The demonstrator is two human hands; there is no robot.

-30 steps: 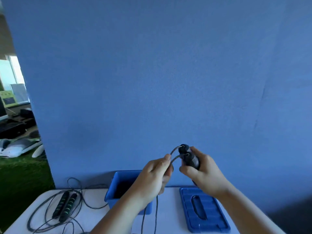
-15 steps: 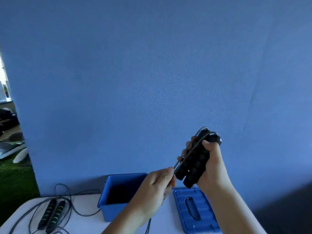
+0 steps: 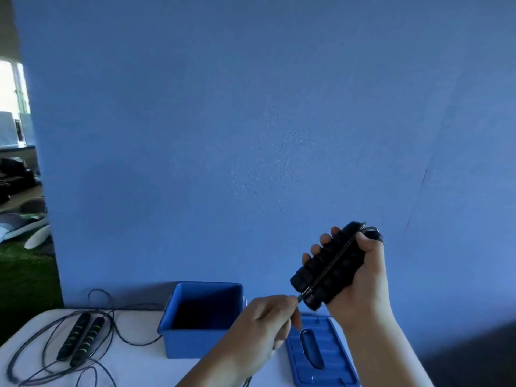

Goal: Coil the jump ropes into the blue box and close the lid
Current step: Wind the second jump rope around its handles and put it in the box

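Observation:
My right hand (image 3: 360,277) grips two black jump rope handles (image 3: 325,268) side by side, raised above the table. A thin dark rope (image 3: 332,263) runs down along the handles to my left hand (image 3: 262,333), which pinches it just below them. The open blue box (image 3: 203,319) stands on the white table, dark inside. Its blue lid (image 3: 321,356) lies flat to the right of the box. A second jump rope with black and green handles (image 3: 81,339) lies loosely spread at the table's left.
A blue fabric wall (image 3: 251,135) rises right behind the table (image 3: 134,364). At far left, green floor and scattered items show beyond the wall's edge. The second rope's loops reach close to the box's left side.
My right hand raised the handles and tipped them so their length shows. My left hand slid down the rope to just under them. The view shifted slightly.

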